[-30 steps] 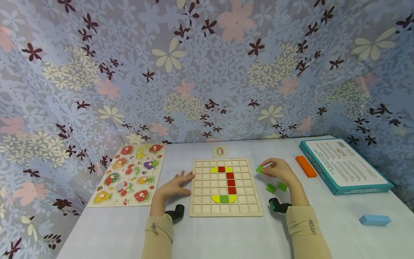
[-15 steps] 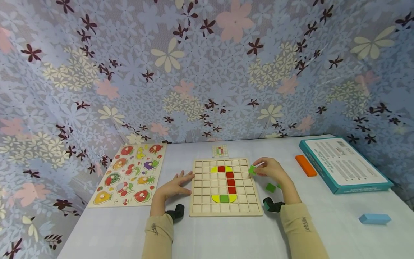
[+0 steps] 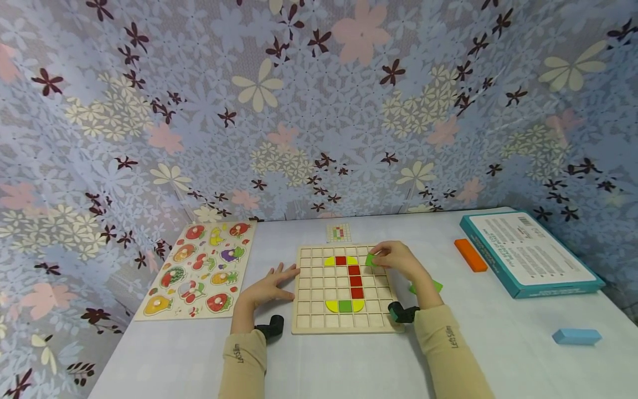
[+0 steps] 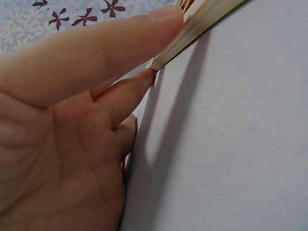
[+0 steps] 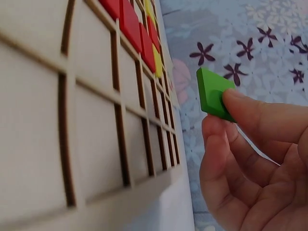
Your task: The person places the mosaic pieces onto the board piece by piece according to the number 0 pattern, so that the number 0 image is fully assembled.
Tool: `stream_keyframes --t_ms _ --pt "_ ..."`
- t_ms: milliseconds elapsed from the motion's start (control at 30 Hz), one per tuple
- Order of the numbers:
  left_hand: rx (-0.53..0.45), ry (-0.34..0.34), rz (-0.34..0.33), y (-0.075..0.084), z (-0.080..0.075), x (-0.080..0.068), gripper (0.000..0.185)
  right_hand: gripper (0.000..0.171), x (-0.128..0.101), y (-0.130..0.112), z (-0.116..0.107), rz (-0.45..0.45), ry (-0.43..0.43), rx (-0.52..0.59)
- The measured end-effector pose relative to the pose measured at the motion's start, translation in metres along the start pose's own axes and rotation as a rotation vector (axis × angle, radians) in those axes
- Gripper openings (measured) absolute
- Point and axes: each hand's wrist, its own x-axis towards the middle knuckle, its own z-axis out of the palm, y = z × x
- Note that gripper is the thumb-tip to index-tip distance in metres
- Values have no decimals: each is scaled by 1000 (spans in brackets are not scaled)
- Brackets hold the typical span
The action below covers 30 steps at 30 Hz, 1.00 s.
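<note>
Between thumb and fingers, my right hand (image 3: pixel 397 259) pinches a green square tile (image 5: pixel 215 94), held over the upper right of the wooden grid board (image 3: pixel 311 320). On the board, red square tiles (image 3: pixel 356 281), yellow rounded corner tiles (image 3: pixel 332 306) and one green tile (image 3: pixel 345 306) sit in the cells. My left hand (image 3: pixel 266 289) rests with spread fingers at the board's left edge; in the left wrist view its thumb and a fingertip touch the board's side (image 4: pixel 185 38). More green tiles (image 3: pixel 435 286) lie on the table, partly hidden behind my right wrist.
A small pattern card (image 3: pixel 339 233) lies behind the board. At left is a fruit puzzle board (image 3: pixel 199 271). To the right are an orange block (image 3: pixel 471 255), a teal box (image 3: pixel 533 254) and a light blue block (image 3: pixel 576 337). A flowered curtain hangs behind.
My right hand has moved left with the green tile, from beside the board to over its upper right cells. The left hand has stayed in place.
</note>
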Motion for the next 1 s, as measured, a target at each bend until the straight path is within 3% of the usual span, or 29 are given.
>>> stream_keyframes --t_ms 367,633,767,1000 --pt "-7 11 -23 -2 1 -1 73 20 7 -10 28 -68 -20 -19" --pt "-8 7 -18 -1 1 -2 72 19 11 -21 43 -80 -100 25" --pt "1 3 -8 0 0 -3 72 18 15 -22 49 -149 -145 29" --pt "2 2 7 -1 0 -2 72 17 20 -31 65 -84 -100 -30"
